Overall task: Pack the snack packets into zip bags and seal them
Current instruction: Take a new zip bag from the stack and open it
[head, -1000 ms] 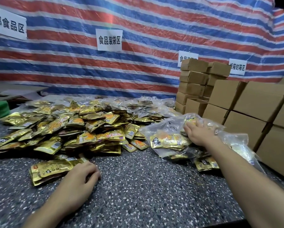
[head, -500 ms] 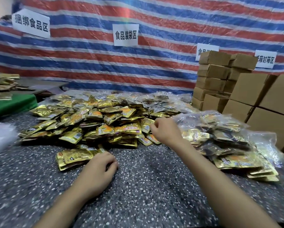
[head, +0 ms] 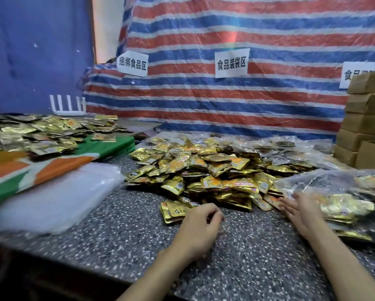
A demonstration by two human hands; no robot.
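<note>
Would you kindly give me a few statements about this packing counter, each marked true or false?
1. The right hand has straight fingers at the edge of a filled zip bag. True.
2. The left hand holds an empty zip bag. False: it holds no bag; its loosely curled fingers rest beside a small packet stack.
3. The cardboard boxes are stacked at the left edge. False: they stand at the right.
4. A heap of gold packets lies on the speckled counter. True.
</note>
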